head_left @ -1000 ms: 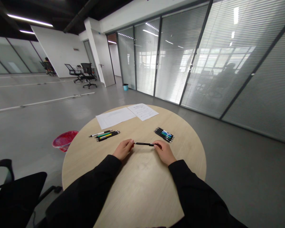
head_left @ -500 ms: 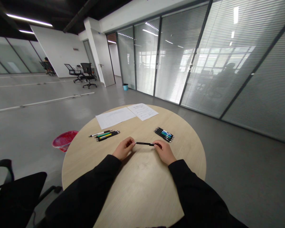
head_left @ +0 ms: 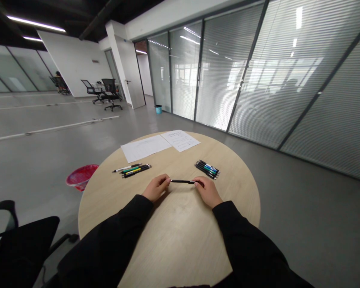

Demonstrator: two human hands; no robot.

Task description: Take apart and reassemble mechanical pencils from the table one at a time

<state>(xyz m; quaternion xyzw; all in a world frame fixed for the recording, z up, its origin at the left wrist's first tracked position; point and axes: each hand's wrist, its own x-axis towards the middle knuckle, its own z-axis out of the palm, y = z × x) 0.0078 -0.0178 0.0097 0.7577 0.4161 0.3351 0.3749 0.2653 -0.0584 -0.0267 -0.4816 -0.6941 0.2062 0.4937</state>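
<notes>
A slim black pen [head_left: 182,181] spans the gap between my two hands, lying nearly level just over the table. My left hand [head_left: 157,187] pinches its left tip between thumb and fingers. At the opposite end, my right hand [head_left: 207,190] is closed on the pen, and the fingers cover that end. Beyond my left hand lies a group of several pens [head_left: 135,171] with white, green, yellow and black barrels. A second group of pens [head_left: 207,169], with black, blue and teal barrels, lies just beyond my right hand.
The round wooden table [head_left: 180,248] carries two sheets, a left paper [head_left: 145,148] and a printed paper [head_left: 181,141], at its far side. A red basin [head_left: 81,176] stands left of the table. A black chair [head_left: 24,248] is at the lower left.
Almost nothing differs. Both hands keep hold of the pen in the same place, with only a very slight shift of the left hand and the pen.
</notes>
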